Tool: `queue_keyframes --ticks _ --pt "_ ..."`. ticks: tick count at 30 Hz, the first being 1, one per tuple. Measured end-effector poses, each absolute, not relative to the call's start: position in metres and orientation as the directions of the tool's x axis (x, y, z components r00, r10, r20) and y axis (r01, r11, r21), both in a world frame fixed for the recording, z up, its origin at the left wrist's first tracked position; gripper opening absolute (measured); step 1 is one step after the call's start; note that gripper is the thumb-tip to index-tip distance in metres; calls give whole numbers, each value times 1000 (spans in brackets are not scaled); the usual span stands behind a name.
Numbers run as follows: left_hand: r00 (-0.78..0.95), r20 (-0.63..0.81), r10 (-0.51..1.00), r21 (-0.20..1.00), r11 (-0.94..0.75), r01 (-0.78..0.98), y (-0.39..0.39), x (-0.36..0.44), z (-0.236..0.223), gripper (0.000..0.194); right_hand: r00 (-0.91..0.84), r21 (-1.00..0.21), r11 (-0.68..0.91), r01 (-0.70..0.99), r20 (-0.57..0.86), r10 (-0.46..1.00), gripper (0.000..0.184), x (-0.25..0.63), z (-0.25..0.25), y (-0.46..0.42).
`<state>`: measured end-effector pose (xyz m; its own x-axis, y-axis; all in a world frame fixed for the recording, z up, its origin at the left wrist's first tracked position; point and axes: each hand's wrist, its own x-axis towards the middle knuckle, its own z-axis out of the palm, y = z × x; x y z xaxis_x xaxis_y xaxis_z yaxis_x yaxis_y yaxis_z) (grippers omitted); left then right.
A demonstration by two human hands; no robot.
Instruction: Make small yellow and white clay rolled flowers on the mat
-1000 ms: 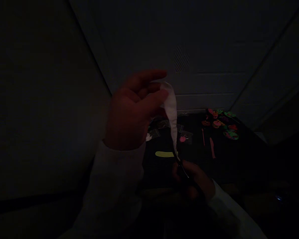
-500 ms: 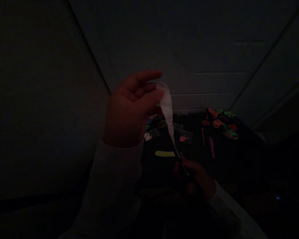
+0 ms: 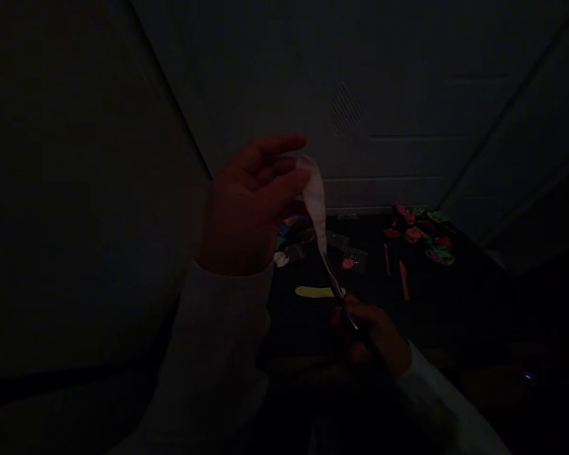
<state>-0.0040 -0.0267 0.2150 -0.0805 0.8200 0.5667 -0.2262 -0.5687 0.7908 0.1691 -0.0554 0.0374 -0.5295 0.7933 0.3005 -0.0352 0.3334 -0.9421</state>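
Pinching top of white strip [image 3: 315, 193] w/ thumb + fingers: L hand [image 3: 246, 205]. Strip hangs down to dark scissors [image 3: 340, 300], gripped in R hand [image 3: 377, 335]. Yellow strip [image 3: 315, 292] lies on dark table [image 3: 436, 316], behind scissors, to left. Clear bags [image 3: 354, 260] farther; pink knife [image 3: 404, 281], colorful pieces [image 3: 413, 235] at right.

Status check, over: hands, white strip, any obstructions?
Left hand pinching white strip near its top. Right hand gripping dark scissors, blades at the strip's lower end. Yellow piece on the table behind; dim light, no obstruction visible.
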Motion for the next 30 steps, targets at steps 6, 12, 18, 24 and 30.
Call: queue_keyframes --ticks 6,12,18,24,30 --pt "-86 553 829 797 -556 -238 -27 -4 215 22 -527 -942 333 -33 300 795 54 169 40 -56" --pt "-84 538 839 806 -541 -241 -28 -4 216 22 -509 -941 335 46 267 818 48 169 45 -56" --pt "-89 531 842 814 -537 -220 -26 -4 214 22 -524 -953 294 77 213 825 48 170 47 -57" --pt "-100 528 844 807 -535 -250 -24 -3 212 22 -619 -969 239 -54 221 753 60 169 51 -61" --pt "-101 513 852 820 -522 -235 -26 -2 212 23 -665 -962 274 6 201 719 62 168 51 -60"
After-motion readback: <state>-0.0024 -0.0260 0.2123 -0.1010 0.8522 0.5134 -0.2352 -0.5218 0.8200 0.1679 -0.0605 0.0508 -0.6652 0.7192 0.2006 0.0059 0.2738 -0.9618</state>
